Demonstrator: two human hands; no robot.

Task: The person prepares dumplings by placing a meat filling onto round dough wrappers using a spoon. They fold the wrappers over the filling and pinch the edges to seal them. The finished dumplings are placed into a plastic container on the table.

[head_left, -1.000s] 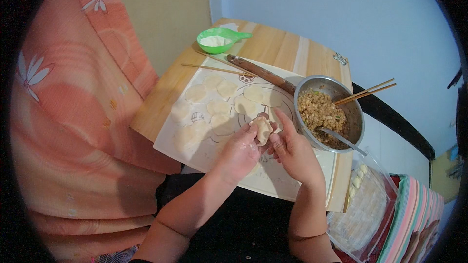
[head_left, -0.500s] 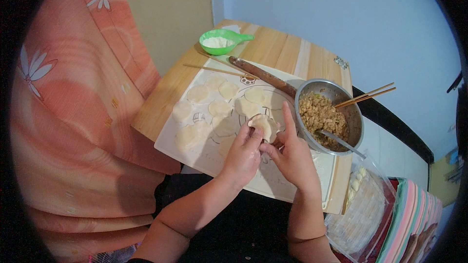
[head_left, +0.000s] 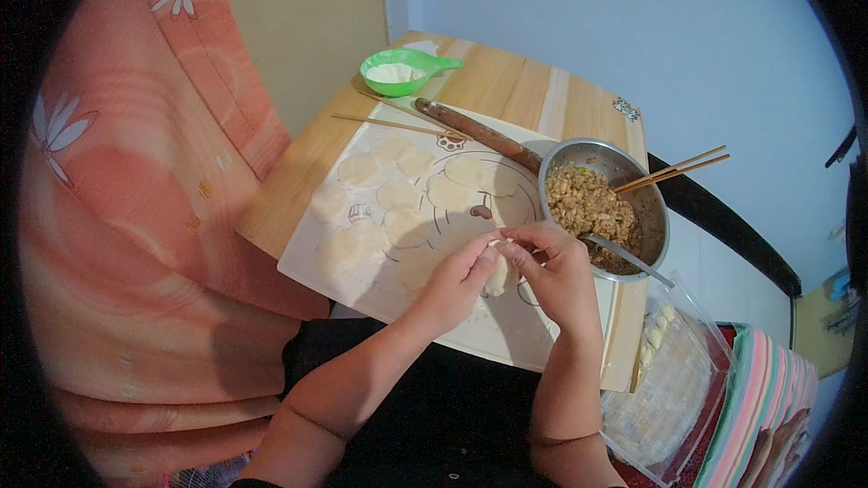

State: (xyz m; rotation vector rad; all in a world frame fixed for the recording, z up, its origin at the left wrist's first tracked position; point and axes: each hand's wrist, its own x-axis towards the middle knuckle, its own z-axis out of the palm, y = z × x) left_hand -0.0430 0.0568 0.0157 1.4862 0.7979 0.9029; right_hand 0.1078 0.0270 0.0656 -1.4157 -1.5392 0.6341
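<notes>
Curtain (head_left: 172, 244) is showing orange with white flowers; scoop (head_left: 394, 89) is showing bright green; tabletop (head_left: 506, 81) is displaying pale, banded woodgrain; mat (head_left: 488, 334) is bearing a brown paw print on off-white; dumpling (head_left: 499, 280) and dough wrappers (head_left: 398, 196) are showing cream; striped cloth (head_left: 764, 398) is combining pink and green.

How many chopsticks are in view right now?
4: two loose chopsticks lie near the rolling pin; another pair of chopsticks leans in the metal bowl. More could be hidden.
</notes>
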